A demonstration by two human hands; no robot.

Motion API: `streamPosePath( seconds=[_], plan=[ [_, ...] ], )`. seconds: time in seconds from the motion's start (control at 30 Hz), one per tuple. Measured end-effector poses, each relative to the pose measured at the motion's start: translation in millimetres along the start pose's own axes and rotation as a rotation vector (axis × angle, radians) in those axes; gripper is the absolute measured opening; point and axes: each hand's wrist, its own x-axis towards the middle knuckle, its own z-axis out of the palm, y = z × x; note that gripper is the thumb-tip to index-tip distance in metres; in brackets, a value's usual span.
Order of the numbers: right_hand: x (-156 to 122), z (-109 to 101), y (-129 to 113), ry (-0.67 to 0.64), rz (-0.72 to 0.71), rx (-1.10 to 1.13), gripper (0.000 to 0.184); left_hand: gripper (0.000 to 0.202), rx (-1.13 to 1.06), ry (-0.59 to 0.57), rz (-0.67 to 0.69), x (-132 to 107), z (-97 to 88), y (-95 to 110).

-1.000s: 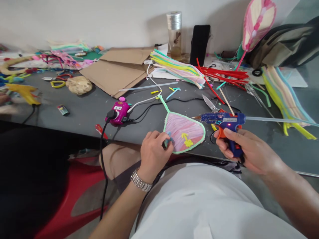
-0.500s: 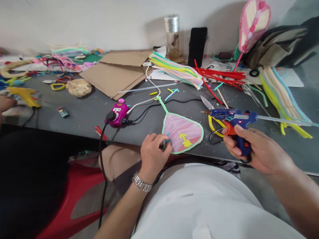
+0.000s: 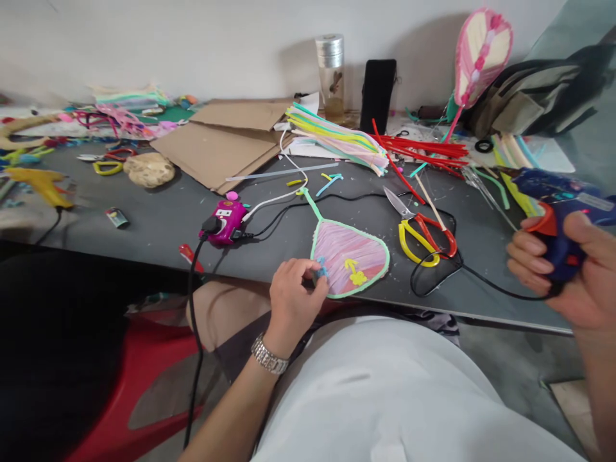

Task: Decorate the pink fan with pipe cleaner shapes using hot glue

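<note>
Head view: right hand (image 3: 591, 273) grips glue gun (image 3: 553, 186) at frame's edge.

Premises appear to be a craft workroom, possibly home-based; the narrow view does not settle this. Supporting evidence: a grey worktable (image 3: 144, 224) strewn with pipe cleaners (image 3: 337, 138), cardboard sheets (image 3: 221, 135), scissors (image 3: 423, 234) and a hot glue gun (image 3: 558, 224), with a red plastic seat (image 3: 135, 378) beside it and a plain white wall (image 3: 192, 45) behind.

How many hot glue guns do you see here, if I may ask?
2: a blue one in the right hand, a yellow one on the table's left. More could be hidden.
</note>
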Motion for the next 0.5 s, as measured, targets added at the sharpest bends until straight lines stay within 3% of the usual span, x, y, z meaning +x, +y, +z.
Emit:
streamPosePath(
  seconds=[0.23, 0.5],
  plan=[
    [3.1, -13.5, -0.4, 0.028, -0.05, -0.016, 0.029, 0.015, -0.077, -0.126, -0.026, 2.6, -10.5, -4.8],
    [5.9, -34.9, -11.9, 0.125, -0.111, 0.091, 0.026, 0.017, -0.11, -0.129, -0.011, 12.1, -13.2, -7.2]
  ],
)
